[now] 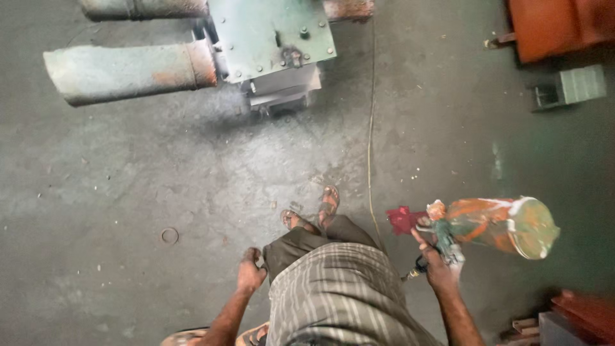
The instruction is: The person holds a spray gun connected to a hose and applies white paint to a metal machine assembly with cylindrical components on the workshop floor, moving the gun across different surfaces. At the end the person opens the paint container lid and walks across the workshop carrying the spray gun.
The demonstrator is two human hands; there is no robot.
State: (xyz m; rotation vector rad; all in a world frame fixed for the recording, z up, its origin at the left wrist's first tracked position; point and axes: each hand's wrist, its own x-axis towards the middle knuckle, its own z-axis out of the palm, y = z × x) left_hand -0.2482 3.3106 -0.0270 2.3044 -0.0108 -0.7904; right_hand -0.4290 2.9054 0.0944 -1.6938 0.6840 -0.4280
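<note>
The right hand (441,268) gripped a spray gun (442,238), fingers wrapped round its handle, index finger stretched up along it. The gun's paint-smeared cup (506,225) jutted right, its red nozzle (403,220) pointing left, above the concrete floor (160,166). The left hand (250,272) hung loosely curled beside the thigh, holding nothing. A green machine (272,41) stood ahead.

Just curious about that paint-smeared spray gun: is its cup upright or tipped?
Tipped. The spray gun in the right hand has its cup lying nearly sideways, pointing right.
</note>
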